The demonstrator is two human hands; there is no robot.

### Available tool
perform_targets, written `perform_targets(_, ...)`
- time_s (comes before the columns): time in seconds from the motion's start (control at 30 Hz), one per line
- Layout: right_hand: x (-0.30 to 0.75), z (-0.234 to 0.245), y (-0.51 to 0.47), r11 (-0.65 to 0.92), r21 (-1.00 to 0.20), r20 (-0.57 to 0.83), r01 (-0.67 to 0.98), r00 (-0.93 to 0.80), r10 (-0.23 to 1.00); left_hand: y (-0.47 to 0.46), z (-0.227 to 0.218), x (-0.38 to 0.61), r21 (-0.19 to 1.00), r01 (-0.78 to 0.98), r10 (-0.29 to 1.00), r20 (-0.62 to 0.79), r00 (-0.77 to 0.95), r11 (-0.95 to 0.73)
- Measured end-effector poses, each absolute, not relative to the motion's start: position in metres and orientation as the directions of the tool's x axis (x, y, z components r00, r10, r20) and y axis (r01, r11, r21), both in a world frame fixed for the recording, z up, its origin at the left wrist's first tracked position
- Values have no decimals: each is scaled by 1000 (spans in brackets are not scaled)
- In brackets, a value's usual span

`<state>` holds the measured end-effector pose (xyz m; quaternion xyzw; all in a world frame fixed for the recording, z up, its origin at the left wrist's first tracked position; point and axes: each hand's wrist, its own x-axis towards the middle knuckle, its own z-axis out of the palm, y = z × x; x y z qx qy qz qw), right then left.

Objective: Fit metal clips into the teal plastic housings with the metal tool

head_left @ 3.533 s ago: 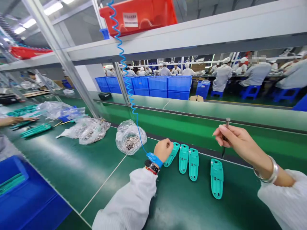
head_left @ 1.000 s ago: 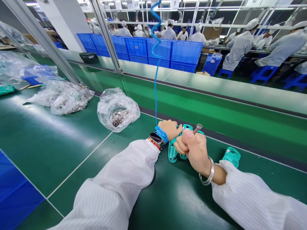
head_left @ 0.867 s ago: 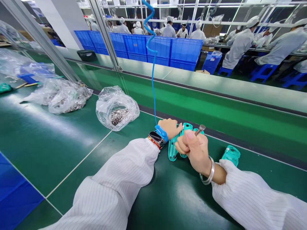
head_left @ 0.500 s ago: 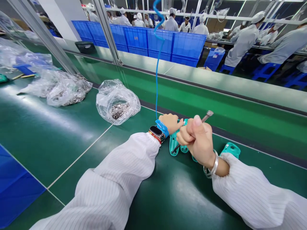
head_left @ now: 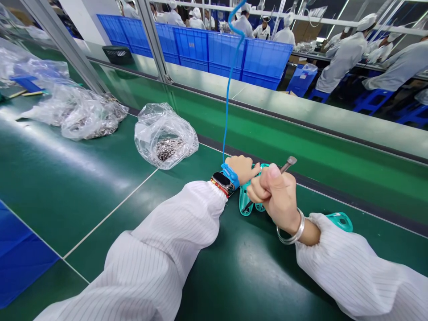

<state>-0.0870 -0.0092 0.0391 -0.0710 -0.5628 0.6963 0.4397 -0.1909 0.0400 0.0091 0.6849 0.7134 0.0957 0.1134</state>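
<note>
I've got my right hand (head_left: 274,196) fingers wrapped tight round a slim metal tool (head_left: 286,166), left hand (head_left: 241,169) fingers pinning the teal plastic housing (head_left: 245,201) steady.

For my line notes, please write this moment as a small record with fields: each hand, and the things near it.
Left hand: on teal plastic housings, blue wrist strap at wrist
Right hand: grips slim metal tool, tip upward
Nearby: another teal housing by right sleeve; clear plastic bag of small metal parts
Surface: green workbench mat
</note>
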Motion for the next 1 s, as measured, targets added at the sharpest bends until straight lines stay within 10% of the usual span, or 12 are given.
perform_targets(1.0, -81, 53, 35, 175, -871, 372, -458, -386, 844, 38, 15, -188, 186, 982, 996, -80, -28, 42)
